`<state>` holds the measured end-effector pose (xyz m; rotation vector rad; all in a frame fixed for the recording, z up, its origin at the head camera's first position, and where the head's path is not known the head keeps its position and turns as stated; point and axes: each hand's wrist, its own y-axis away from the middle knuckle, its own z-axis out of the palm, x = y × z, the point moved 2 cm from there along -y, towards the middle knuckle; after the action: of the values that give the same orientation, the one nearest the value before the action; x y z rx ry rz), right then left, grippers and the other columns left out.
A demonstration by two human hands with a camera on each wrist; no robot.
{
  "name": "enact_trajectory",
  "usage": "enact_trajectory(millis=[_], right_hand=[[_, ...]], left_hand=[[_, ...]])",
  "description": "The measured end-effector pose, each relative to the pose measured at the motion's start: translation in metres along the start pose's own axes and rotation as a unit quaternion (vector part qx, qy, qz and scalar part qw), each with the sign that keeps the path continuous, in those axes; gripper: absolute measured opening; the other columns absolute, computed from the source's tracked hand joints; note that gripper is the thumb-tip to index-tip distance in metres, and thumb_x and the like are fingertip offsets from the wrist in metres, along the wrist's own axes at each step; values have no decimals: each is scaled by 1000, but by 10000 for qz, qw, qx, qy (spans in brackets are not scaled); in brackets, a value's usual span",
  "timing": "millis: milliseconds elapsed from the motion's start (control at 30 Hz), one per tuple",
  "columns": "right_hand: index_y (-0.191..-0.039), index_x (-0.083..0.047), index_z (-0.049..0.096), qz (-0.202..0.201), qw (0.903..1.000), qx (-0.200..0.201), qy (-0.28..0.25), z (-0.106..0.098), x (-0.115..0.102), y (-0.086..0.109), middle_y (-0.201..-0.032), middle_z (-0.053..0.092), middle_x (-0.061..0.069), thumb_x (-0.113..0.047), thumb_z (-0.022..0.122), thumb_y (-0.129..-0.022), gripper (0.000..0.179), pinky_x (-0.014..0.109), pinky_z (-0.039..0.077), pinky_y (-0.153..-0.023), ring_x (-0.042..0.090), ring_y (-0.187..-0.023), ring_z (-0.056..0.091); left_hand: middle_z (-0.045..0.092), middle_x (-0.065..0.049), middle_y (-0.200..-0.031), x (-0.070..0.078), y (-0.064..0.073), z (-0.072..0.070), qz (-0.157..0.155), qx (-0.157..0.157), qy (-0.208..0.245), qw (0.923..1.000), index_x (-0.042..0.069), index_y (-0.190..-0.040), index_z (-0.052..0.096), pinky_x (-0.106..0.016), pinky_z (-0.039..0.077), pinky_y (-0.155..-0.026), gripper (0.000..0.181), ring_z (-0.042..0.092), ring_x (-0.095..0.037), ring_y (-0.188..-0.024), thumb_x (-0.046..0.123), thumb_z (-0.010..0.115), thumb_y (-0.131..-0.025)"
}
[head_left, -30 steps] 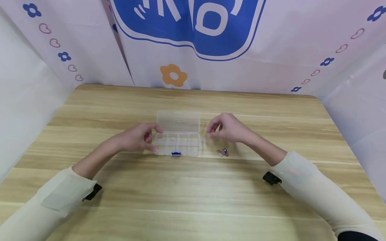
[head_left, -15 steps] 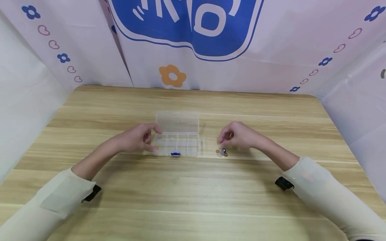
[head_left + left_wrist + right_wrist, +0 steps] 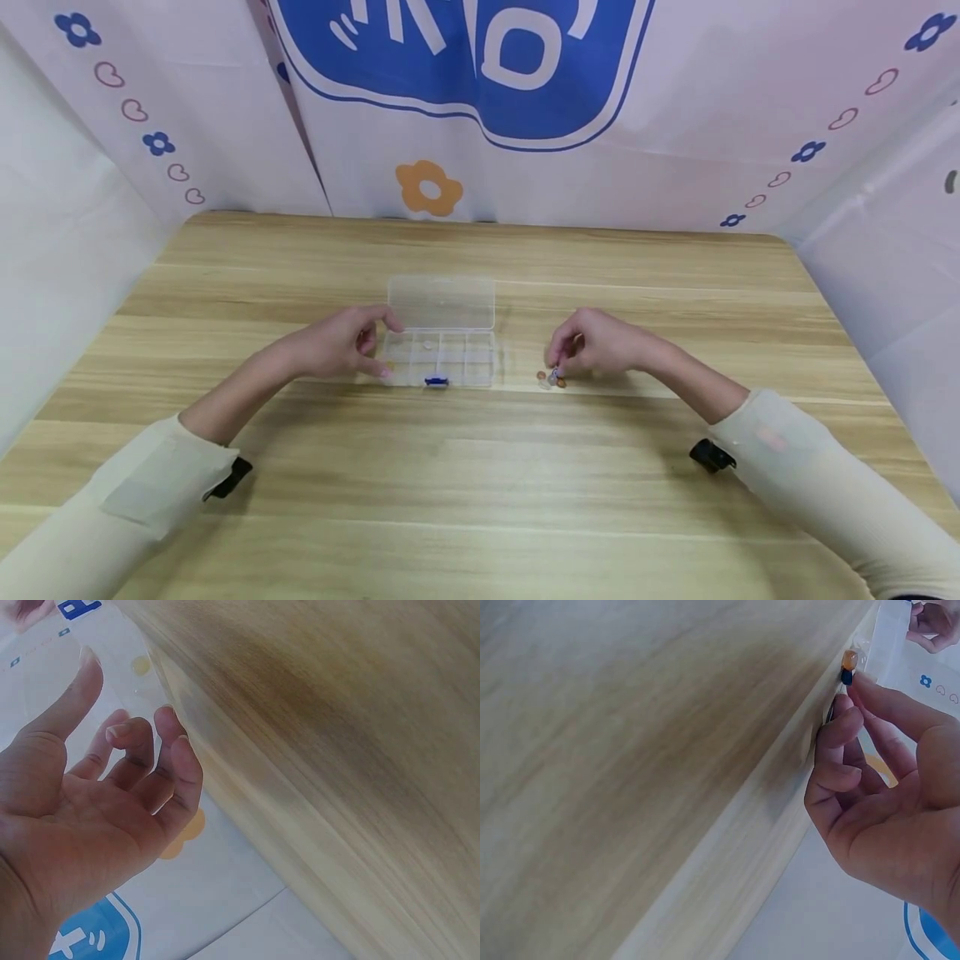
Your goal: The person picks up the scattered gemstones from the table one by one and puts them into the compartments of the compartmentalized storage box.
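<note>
A clear plastic compartment box (image 3: 453,343) with a blue latch (image 3: 437,382) lies on the table, its lid (image 3: 441,302) tipped back. My left hand (image 3: 339,343) holds the box's left end, index finger at the back corner and thumb at the front. A yellow piece (image 3: 141,665) is by the thumb, and a small clear piece (image 3: 427,345) sits in a back compartment. Right of the box, my right hand (image 3: 600,342) pinches a dark blue bead (image 3: 847,676) with thumb and forefinger. Beside it lie orange-brown beads (image 3: 541,376) and clear ones (image 3: 545,386).
The wood-grain table (image 3: 450,483) stretches in front of and around the box. A white printed cloth (image 3: 585,192) hangs behind the table's back edge, with more cloth on both sides. A black clip-like device (image 3: 711,456) sits at the right sleeve.
My right hand has moved from beside the box rightward and down to the small beads, its fingertips now at the blue one. The left hand stays on the box.
</note>
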<state>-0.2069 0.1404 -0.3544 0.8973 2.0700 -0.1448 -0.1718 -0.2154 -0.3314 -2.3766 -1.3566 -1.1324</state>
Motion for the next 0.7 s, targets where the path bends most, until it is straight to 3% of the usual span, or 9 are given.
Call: enact_trajectory(millis=[367,700], right_hand=[[-86,-1,76,95,9999,-79,-79,1,-1,0,-89,74,14,10,74,-88,11,26,53,-73,17,-79,63],[-87,-6,72,228,9996,144,93,0,-1,1,-89,71,5,3,74,-90,10,32,53,-78,18,-85,61]], left_hand=[[44,1,-71,1,0,-1,-46,-13,-52,10000,-9,-129,55,-27,39,-61,52,42,-15,-67,7,83,-87],[44,1,-70,2,1,-1,22,8,-89,10000,-10,-127,56,-26,39,-60,53,42,-14,-65,7,84,-86]])
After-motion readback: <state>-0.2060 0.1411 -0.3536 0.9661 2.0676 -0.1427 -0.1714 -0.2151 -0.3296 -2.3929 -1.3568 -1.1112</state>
